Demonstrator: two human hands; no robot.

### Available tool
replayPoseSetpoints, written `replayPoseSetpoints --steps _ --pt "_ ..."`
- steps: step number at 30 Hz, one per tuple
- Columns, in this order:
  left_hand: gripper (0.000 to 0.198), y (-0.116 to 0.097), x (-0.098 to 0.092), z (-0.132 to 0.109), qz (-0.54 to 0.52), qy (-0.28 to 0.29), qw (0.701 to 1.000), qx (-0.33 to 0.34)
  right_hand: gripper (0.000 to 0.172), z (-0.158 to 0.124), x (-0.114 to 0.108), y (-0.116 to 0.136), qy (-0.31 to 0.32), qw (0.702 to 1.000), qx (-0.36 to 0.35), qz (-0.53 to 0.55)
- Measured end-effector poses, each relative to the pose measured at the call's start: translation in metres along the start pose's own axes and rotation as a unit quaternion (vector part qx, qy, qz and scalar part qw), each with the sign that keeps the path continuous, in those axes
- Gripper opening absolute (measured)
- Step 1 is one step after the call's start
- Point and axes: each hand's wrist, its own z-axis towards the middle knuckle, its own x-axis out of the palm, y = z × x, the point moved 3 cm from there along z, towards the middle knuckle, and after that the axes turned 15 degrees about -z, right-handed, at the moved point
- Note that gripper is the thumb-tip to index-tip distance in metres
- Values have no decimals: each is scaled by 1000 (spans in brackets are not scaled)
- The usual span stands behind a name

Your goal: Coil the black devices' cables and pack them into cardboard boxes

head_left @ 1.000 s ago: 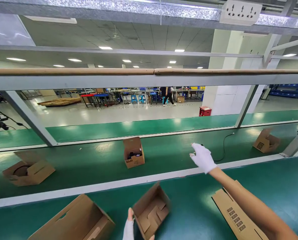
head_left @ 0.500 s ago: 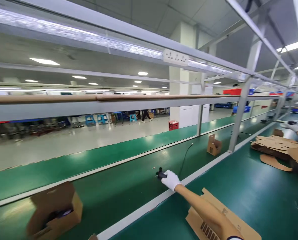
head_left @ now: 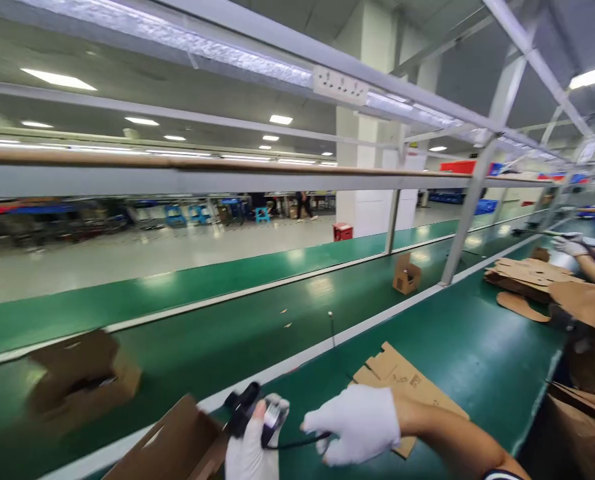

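Up close at the front edge, the left hand (head_left: 254, 447) has its gloved fingers wrapped round a black corded device (head_left: 242, 412), raised above the near green worktop (head_left: 457, 353); it is a dark, chunky piece, smeared by motion, with knobbly black parts poking out at its upper left; the right hand (head_left: 354, 423), white-gloved too, pinches the black cable (head_left: 297, 443) between curled fingers, and that lead runs across the short gap between the two hands; on the device's side sits a pale label (head_left: 272, 415), with any print on it too blurred to read; just left of the grip stands an open brown carton (head_left: 170, 440); behind the right wrist lies a flattened cardboard box (head_left: 407, 380), partly under the forearm, bearing dark printed marks and a small square block, none of it legible from here; over on the farther green strip (head_left: 257, 333), a blurred open carton (head_left: 90, 393) sits at left with something dark inside, and a smaller carton (head_left: 406, 275) stands near the metal post (head_left: 470, 213).
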Motion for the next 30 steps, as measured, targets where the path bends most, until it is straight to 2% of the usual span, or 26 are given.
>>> replayPoseSetpoints --steps 1,3,5,6,8,10,12,14,16,18,21,23,26,28,30 --pt "38 -9 2 -4 16 30 999 5 23 -10 -9 -2 -43 999 -13 12" --pt "46 -21 9 -15 85 132 988 4 25 -19 -27 -11 -143 988 -25 60" --pt "67 -26 16 -28 127 214 968 -32 25 -11 -40 -21 -232 964 -43 121" --pt "75 -26 19 -33 144 245 957 -52 24 -1 -43 -24 -256 954 -52 147" --pt "78 -27 23 -44 176 295 936 -77 22 23 -40 -24 -248 949 -58 189" --pt "72 -30 23 -53 188 322 924 -81 19 46 -25 -22 -167 960 -35 220" --pt "65 -36 18 -59 162 313 933 -77 21 58 -4 -18 -84 967 -11 238" --pt "61 -45 11 -60 94 258 960 -59 26 58 13 -12 -42 970 -4 240" --pt "57 -54 2 -58 5 164 986 -27 28 46 24 -2 -37 977 -13 209" --pt "55 -61 -4 -54 -93 75 993 -15 24 29 27 12 -45 991 -41 123" --pt "50 -66 -8 -47 -196 21 980 -22 16 1 22 39 -57 991 -110 -50" --pt "43 -67 -9 -44 -167 32 985 3 11 -13 11 54 -67 978 -155 -120" --pt "46 -65 -9 -46 2 101 993 64 7 -17 -14 65 -111 958 -199 -173" --pt "58 -61 -10 -52 93 160 980 72 11 -7 -31 61 -140 952 -200 -183" --pt "72 -56 -12 -58 141 202 968 40 15 12 -44 51 -147 960 -189 -145"
